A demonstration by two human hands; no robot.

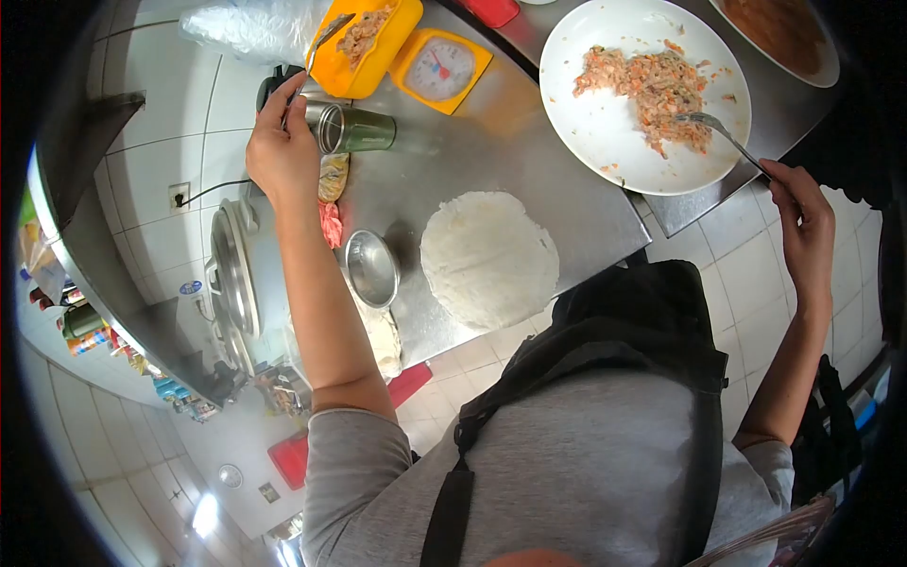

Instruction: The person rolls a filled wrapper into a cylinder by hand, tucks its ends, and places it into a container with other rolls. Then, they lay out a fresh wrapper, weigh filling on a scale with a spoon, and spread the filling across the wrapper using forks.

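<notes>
Most of the chopped mixture [652,90] is left on the plate [586,137], the right hand [805,215] grasping a fork [727,132] in it; some already fills part of the yellow tub [402,28], where the left hand's [283,146] fingers grip a utensil [331,30]. On the desk [593,213], the dough disc [487,260] lies bare.

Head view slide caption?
Left hand holds utensil at yellow tub; right hand holds fork at mixture on white plate.

Kitchen bkgd., tiled, w/ stainless counter [406,180].
Wall tiles [156,76]: wht., w/ outlet [179,196] & plugged-in blk. cord [215,187]. Metal shelf [115,298] at view's L side; assorted pkgs. [90,341] beyond. Floor tiles [718,255]: pale, sq. grid. Bright lamp [205,515] at lower L.
</notes>
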